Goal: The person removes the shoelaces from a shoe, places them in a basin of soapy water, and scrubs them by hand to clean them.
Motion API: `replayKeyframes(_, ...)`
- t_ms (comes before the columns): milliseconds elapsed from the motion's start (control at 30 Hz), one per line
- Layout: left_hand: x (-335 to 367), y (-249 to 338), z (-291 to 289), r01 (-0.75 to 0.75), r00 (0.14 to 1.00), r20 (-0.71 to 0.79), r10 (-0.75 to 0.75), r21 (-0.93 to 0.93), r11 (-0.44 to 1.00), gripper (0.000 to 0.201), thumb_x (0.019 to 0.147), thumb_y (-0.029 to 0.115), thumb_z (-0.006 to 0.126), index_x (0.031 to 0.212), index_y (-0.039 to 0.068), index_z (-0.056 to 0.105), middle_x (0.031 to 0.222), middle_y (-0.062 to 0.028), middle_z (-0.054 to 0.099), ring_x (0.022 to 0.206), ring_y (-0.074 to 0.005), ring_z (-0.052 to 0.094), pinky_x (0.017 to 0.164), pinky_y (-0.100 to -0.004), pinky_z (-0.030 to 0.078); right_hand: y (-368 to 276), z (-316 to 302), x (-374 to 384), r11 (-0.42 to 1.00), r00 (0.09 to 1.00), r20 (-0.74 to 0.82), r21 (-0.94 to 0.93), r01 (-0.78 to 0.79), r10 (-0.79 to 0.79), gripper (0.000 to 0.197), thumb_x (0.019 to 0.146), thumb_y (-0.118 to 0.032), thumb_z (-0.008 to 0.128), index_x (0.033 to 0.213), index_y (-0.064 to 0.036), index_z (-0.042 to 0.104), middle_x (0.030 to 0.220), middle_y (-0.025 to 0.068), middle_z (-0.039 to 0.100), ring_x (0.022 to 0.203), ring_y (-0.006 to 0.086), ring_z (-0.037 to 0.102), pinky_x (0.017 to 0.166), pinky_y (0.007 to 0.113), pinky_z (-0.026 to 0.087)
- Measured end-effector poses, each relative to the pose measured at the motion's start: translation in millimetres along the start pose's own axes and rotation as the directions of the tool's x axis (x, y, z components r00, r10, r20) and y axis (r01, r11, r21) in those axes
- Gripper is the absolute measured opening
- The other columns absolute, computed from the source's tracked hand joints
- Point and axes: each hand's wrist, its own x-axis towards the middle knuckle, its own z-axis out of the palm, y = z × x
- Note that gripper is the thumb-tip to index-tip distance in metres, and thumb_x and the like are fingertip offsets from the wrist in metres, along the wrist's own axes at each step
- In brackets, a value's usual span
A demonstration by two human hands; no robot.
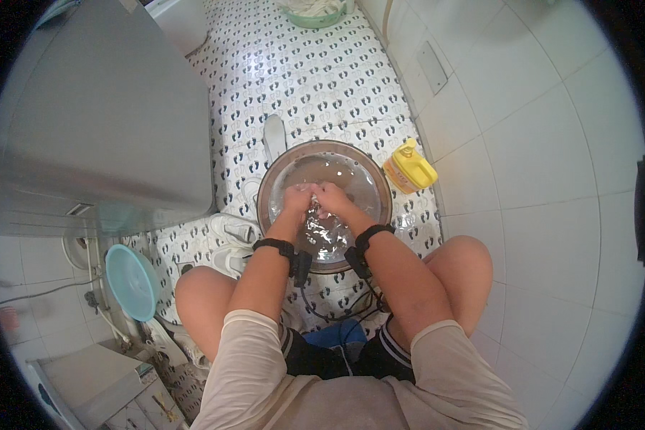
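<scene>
A round brown-rimmed basin (265, 172) of water stands on the floor in front of me. Inside it, my left hand (298, 195) and my right hand (330, 196) meet near the middle, knuckles up and fingers curled in toward each other. Whatever they grip is hidden beneath them; only a small pale bit shows between. Glints and ripples cover the water around both hands. Beyond the basin's far left rim lies a pale grey insole-shaped piece (274, 135). White shoes (233, 229) rest on the floor left of the basin.
A yellow jug with a handle (411, 170) stands right of the basin, near the tiled wall (537, 165). At left are a large grey appliance (115, 122) and a light blue basin (132, 283). A green basin (314, 19) sits far ahead. Black cables (337, 315) hang from my wrist straps.
</scene>
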Motion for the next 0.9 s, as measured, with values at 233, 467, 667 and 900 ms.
replayKeyframes(233,-9.3,11.7,14.3,0.019,0.999,-0.031,-0.017,0.062,0.998,0.023,0.080,0.017,0.055,0.082,-0.005,0.060,0.069,-0.0096,0.058,0.056,-0.0164,0.055,0.047,-0.0303,0.043,28.9,-5.7,25.9,0.920,0.955,-0.136,-0.333,0.208,-0.265,0.020,0.083,-0.010,0.045,0.075,0.0029,0.057,0.063,0.0139,0.058,0.049,0.0203,0.056,0.046,0.033,0.044)
replayKeyframes(467,-10.9,11.0,12.2,0.045,0.999,-0.042,-0.034,0.296,0.954,0.039,0.084,0.027,0.049,0.078,-0.009,0.059,0.062,-0.0141,0.058,0.045,-0.0199,0.053,0.040,-0.0339,0.038,-1.3,-1.5,3.8,0.892,0.941,-0.224,-0.431,0.136,-0.252,0.040,0.082,-0.031,0.045,0.088,0.0068,0.059,0.092,0.0267,0.059,0.090,0.0425,0.055,0.084,0.043,0.041)
replayKeyframes(667,-19.7,18.0,18.0,0.086,0.996,-0.030,-0.082,0.187,0.979,0.035,0.083,0.026,0.048,0.076,-0.007,0.057,0.056,-0.0109,0.053,0.038,-0.0181,0.047,0.033,-0.0340,0.032,-0.1,-8.1,5.0,0.869,0.982,-0.122,-0.490,0.069,-0.147,0.045,0.084,-0.034,0.044,0.087,0.0088,0.059,0.090,0.0286,0.058,0.090,0.0421,0.056,0.082,0.043,0.043)
replayKeyframes(900,-23.9,25.7,18.6,0.087,0.994,0.055,-0.095,0.140,0.986,0.031,0.083,0.021,0.048,0.072,-0.006,0.055,0.055,-0.0099,0.051,0.036,-0.0161,0.044,0.030,-0.0302,0.029,21.4,-5.6,22.4,0.966,0.970,-0.213,-0.249,0.063,-0.118,0.035,0.082,-0.026,0.050,0.088,0.0073,0.060,0.089,0.0279,0.058,0.085,0.0397,0.058,0.073,0.042,0.047)
